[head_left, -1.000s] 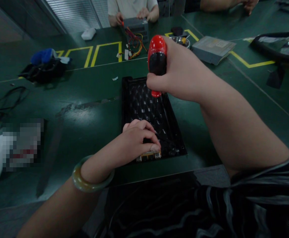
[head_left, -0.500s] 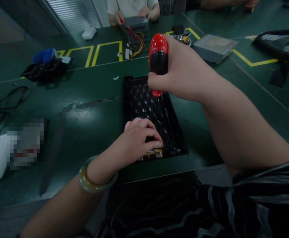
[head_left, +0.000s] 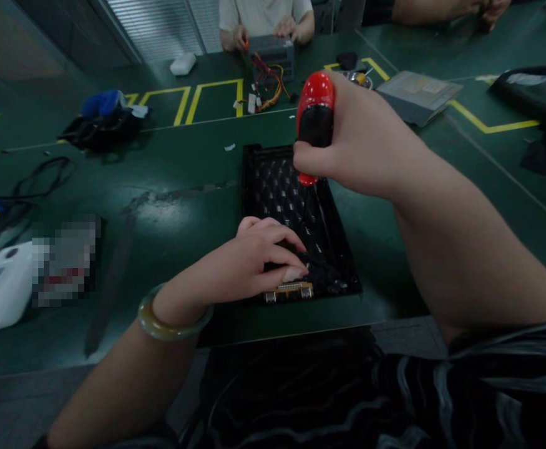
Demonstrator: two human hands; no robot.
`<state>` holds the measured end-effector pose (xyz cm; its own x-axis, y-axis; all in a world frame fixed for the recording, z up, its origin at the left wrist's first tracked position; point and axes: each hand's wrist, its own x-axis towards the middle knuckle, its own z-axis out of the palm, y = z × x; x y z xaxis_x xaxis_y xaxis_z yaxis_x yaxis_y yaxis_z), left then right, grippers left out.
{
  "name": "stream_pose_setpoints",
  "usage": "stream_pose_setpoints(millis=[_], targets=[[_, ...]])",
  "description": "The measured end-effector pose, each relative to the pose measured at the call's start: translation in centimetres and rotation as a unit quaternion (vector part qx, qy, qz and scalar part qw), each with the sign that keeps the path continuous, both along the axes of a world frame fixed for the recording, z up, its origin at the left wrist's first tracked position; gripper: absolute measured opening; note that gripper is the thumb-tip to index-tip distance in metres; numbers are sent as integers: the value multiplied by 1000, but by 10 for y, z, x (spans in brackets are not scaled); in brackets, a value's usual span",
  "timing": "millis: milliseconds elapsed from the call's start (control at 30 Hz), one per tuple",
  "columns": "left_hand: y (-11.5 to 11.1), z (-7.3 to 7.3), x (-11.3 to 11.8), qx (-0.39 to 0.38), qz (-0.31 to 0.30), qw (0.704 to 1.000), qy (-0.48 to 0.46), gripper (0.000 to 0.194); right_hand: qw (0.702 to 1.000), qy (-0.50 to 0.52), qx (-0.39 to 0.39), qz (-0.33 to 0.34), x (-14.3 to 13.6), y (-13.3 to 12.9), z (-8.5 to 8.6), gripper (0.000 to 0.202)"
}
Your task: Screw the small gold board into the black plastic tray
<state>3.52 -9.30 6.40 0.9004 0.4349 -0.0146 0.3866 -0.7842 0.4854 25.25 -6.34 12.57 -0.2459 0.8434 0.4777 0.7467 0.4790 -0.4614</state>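
Observation:
A black panel (head_left: pixel 277 187) with a patterned inner face lies on the green table. In my right hand (head_left: pixel 366 137) is a red and black screwdriver (head_left: pixel 316 118), held upright over the panel; its thin dark shaft points down and its tip is hard to make out. My left hand (head_left: pixel 258 259) rests on the panel's near part, fingers bent and thumb close to the fingertips. Whatever may be under those fingers is hidden. Just below the thumb, a small yellowish circuit board (head_left: pixel 296 287) with metal connectors sits at the panel's near edge.
Across the table a person's hands (head_left: pixel 286 27) touch a grey power supply (head_left: pixel 273 53) with coloured wires. A metal box (head_left: pixel 417 93) is at the back right. A blue and black bundle (head_left: pixel 102 118), a white device (head_left: pixel 8 284) and cables are on the left.
The whole view has shifted, so things appear slightly further right. My left thumb and fingers have moved a little, and more of the small board shows. The screwdriver stays over the panel.

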Motion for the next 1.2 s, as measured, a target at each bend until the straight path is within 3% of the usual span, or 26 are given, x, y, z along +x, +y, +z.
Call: stream_pose_setpoints(millis=[100,200,333,467,633,1033,1200], targets=[[2,-4,-2,19,6,1000,-9,17,999,-7,33,-13,1,-4,5,23],[2,-8,0,15,11,1000,-13,15,997,50,65,-6,2,-15,16,17],[0,-9,3,3,10,1000,-17,14,985,151,-32,77,1,-37,32,9],[-1,-8,4,-15,13,999,-34,14,978,108,-119,135,-6,-50,39,17],[-3,-9,2,-56,21,998,-34,19,969,48,-142,198,-14,-52,39,16],[-1,-7,3,-40,20,999,-23,19,967,14,-160,197,-12,-51,40,21],[0,-8,2,-31,10,999,-22,19,969,4,-132,209,-9,-49,40,21]])
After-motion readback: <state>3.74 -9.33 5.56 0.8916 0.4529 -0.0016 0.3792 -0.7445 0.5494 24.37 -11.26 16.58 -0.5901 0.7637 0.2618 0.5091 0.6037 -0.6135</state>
